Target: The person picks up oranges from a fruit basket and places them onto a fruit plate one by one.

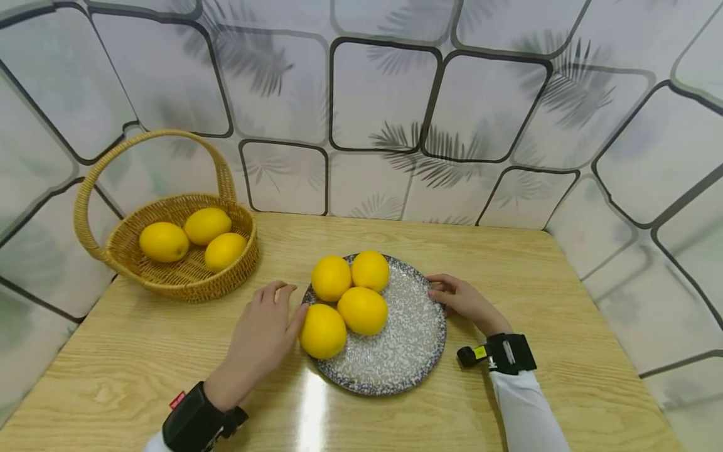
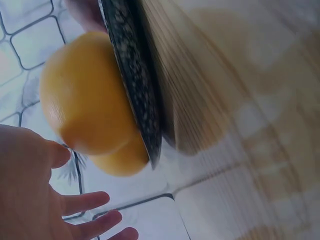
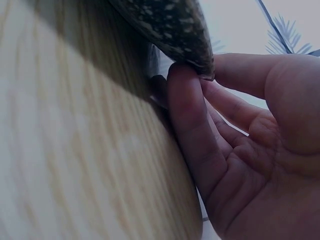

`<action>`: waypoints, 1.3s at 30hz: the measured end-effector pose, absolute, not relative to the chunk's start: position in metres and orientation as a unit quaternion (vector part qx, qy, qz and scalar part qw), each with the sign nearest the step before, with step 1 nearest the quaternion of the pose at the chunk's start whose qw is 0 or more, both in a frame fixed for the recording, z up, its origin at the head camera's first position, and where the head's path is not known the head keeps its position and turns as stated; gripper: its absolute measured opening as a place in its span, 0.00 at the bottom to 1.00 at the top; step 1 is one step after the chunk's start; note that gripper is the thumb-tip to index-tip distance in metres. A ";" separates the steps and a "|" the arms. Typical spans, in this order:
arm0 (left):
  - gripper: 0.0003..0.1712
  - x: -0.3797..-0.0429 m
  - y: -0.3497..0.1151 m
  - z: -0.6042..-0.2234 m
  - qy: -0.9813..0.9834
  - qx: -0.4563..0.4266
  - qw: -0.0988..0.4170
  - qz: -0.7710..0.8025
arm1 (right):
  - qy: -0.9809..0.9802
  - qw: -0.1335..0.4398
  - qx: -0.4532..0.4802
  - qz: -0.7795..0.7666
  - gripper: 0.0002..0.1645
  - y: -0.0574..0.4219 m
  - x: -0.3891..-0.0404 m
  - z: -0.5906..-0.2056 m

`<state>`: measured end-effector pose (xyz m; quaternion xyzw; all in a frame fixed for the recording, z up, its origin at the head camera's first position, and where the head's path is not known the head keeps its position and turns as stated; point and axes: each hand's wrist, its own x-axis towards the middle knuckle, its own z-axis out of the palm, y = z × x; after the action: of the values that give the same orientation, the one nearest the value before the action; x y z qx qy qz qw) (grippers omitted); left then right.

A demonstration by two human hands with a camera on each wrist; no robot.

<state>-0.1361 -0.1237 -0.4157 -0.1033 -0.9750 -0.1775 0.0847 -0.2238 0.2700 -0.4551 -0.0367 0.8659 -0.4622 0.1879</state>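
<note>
Head cam: R hand (image 1: 467, 302) pinches plate (image 1: 403, 345) rim; L hand (image 1: 261, 329) loosely spread, poss. touching yellow fruit (image 1: 323, 331).

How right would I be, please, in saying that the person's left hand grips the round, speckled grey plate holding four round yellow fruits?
One detail is wrong: the right wrist view shows the right hand, not the left hand, gripping the plate holding four round yellow fruits.

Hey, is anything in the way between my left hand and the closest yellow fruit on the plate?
Nothing visible: your left hand is right beside that yellow fruit, near the left edge of the plate.
</note>
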 end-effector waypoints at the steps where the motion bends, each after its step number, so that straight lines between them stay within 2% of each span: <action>1: 0.32 -0.137 -0.126 -0.416 -0.976 -0.101 0.086 -0.174 | 0.866 0.188 -0.038 -0.462 0.32 0.270 -0.224 -0.455; 19: 0.35 -0.161 -0.175 -0.401 -0.978 -0.063 0.129 -0.152 | 0.869 0.186 -0.044 -0.457 0.32 0.270 -0.220 -0.453; 22: 0.33 -0.163 -0.181 -0.397 -0.974 -0.064 0.164 -0.140 | 0.870 0.185 -0.041 -0.456 0.31 0.270 -0.220 -0.453; 25: 0.31 -0.168 -0.187 -0.393 -0.965 -0.074 0.221 -0.122 | 0.871 0.183 -0.039 -0.455 0.31 0.270 -0.220 -0.452; 28: 0.30 -0.173 -0.194 -0.387 -0.959 -0.075 0.250 -0.112 | 0.872 0.182 -0.039 -0.453 0.31 0.270 -0.221 -0.452; 35: 0.28 -0.194 -0.214 -0.374 -0.963 -0.075 0.238 -0.103 | 0.871 0.184 -0.042 -0.454 0.32 0.270 -0.222 -0.454; 39: 0.25 -0.206 -0.224 -0.371 -0.970 -0.064 0.207 -0.114 | 0.866 0.188 -0.040 -0.461 0.32 0.270 -0.223 -0.454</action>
<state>-0.2063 -0.2239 -0.3714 -0.0636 -0.9697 -0.1142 0.2065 -0.2231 0.2697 -0.4542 -0.0403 0.8664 -0.4608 0.1878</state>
